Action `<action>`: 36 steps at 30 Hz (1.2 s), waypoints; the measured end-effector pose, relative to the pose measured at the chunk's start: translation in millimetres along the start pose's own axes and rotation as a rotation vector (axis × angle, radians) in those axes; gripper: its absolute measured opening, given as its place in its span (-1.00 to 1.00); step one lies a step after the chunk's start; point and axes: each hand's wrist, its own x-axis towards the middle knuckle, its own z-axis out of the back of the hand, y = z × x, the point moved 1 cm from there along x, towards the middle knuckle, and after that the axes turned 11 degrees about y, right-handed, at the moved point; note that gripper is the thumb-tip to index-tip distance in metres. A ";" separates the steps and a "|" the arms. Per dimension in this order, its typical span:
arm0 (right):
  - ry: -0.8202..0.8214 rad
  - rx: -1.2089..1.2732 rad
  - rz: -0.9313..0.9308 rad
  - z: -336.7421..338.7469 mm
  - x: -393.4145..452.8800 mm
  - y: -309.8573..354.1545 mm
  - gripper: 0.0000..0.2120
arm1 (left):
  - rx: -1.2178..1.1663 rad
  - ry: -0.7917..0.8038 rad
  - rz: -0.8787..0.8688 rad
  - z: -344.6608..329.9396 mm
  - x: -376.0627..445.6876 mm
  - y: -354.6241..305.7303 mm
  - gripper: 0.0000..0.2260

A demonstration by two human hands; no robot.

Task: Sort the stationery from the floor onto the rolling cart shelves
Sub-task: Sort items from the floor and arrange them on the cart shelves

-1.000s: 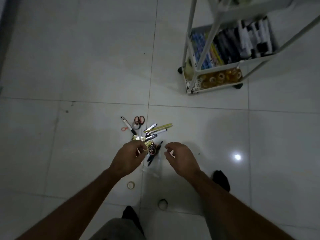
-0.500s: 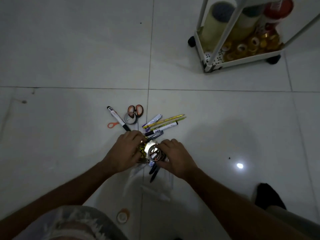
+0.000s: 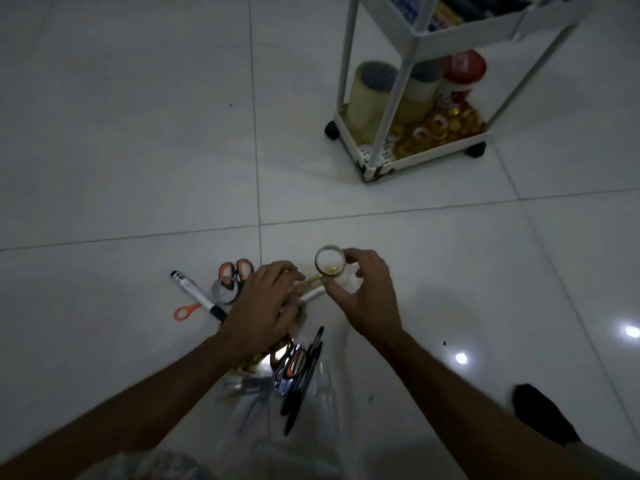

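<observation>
Right hand [image 3: 367, 292] pinches a tape roll [image 3: 329, 260] above the pile; left hand [image 3: 263, 303] lies relaxed on pens [image 3: 311, 296]. Cart [image 3: 426, 161] sits at one o'clock. The light pinch could let the roll slip and wheel away.

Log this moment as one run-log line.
stage: picking from floor pile | right hand: holds tape roll | left hand: rests on pens | rolling cart: not reached yet
</observation>
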 end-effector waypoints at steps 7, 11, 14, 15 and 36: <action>-0.263 0.094 -0.249 69.5 109.5 -17.8 -0.56 | 0.015 0.161 0.177 24.8 117.3 12.8 -0.36; -0.229 0.040 -0.340 96.2 174.7 -39.0 -0.46 | 0.097 0.349 0.365 18.5 162.7 24.8 -0.31; -0.137 -0.017 -0.374 103.8 209.8 -54.6 -0.44 | 0.143 0.401 0.420 14.2 183.3 24.1 -0.27; -0.102 -0.025 -0.368 104.0 218.4 -58.4 -0.45 | 0.165 0.415 0.436 12.5 187.8 22.6 -0.23; 0.016 -0.168 -0.299 50.4 102.1 -36.0 -0.83 | 0.082 0.261 0.283 4.8 141.4 25.5 -0.34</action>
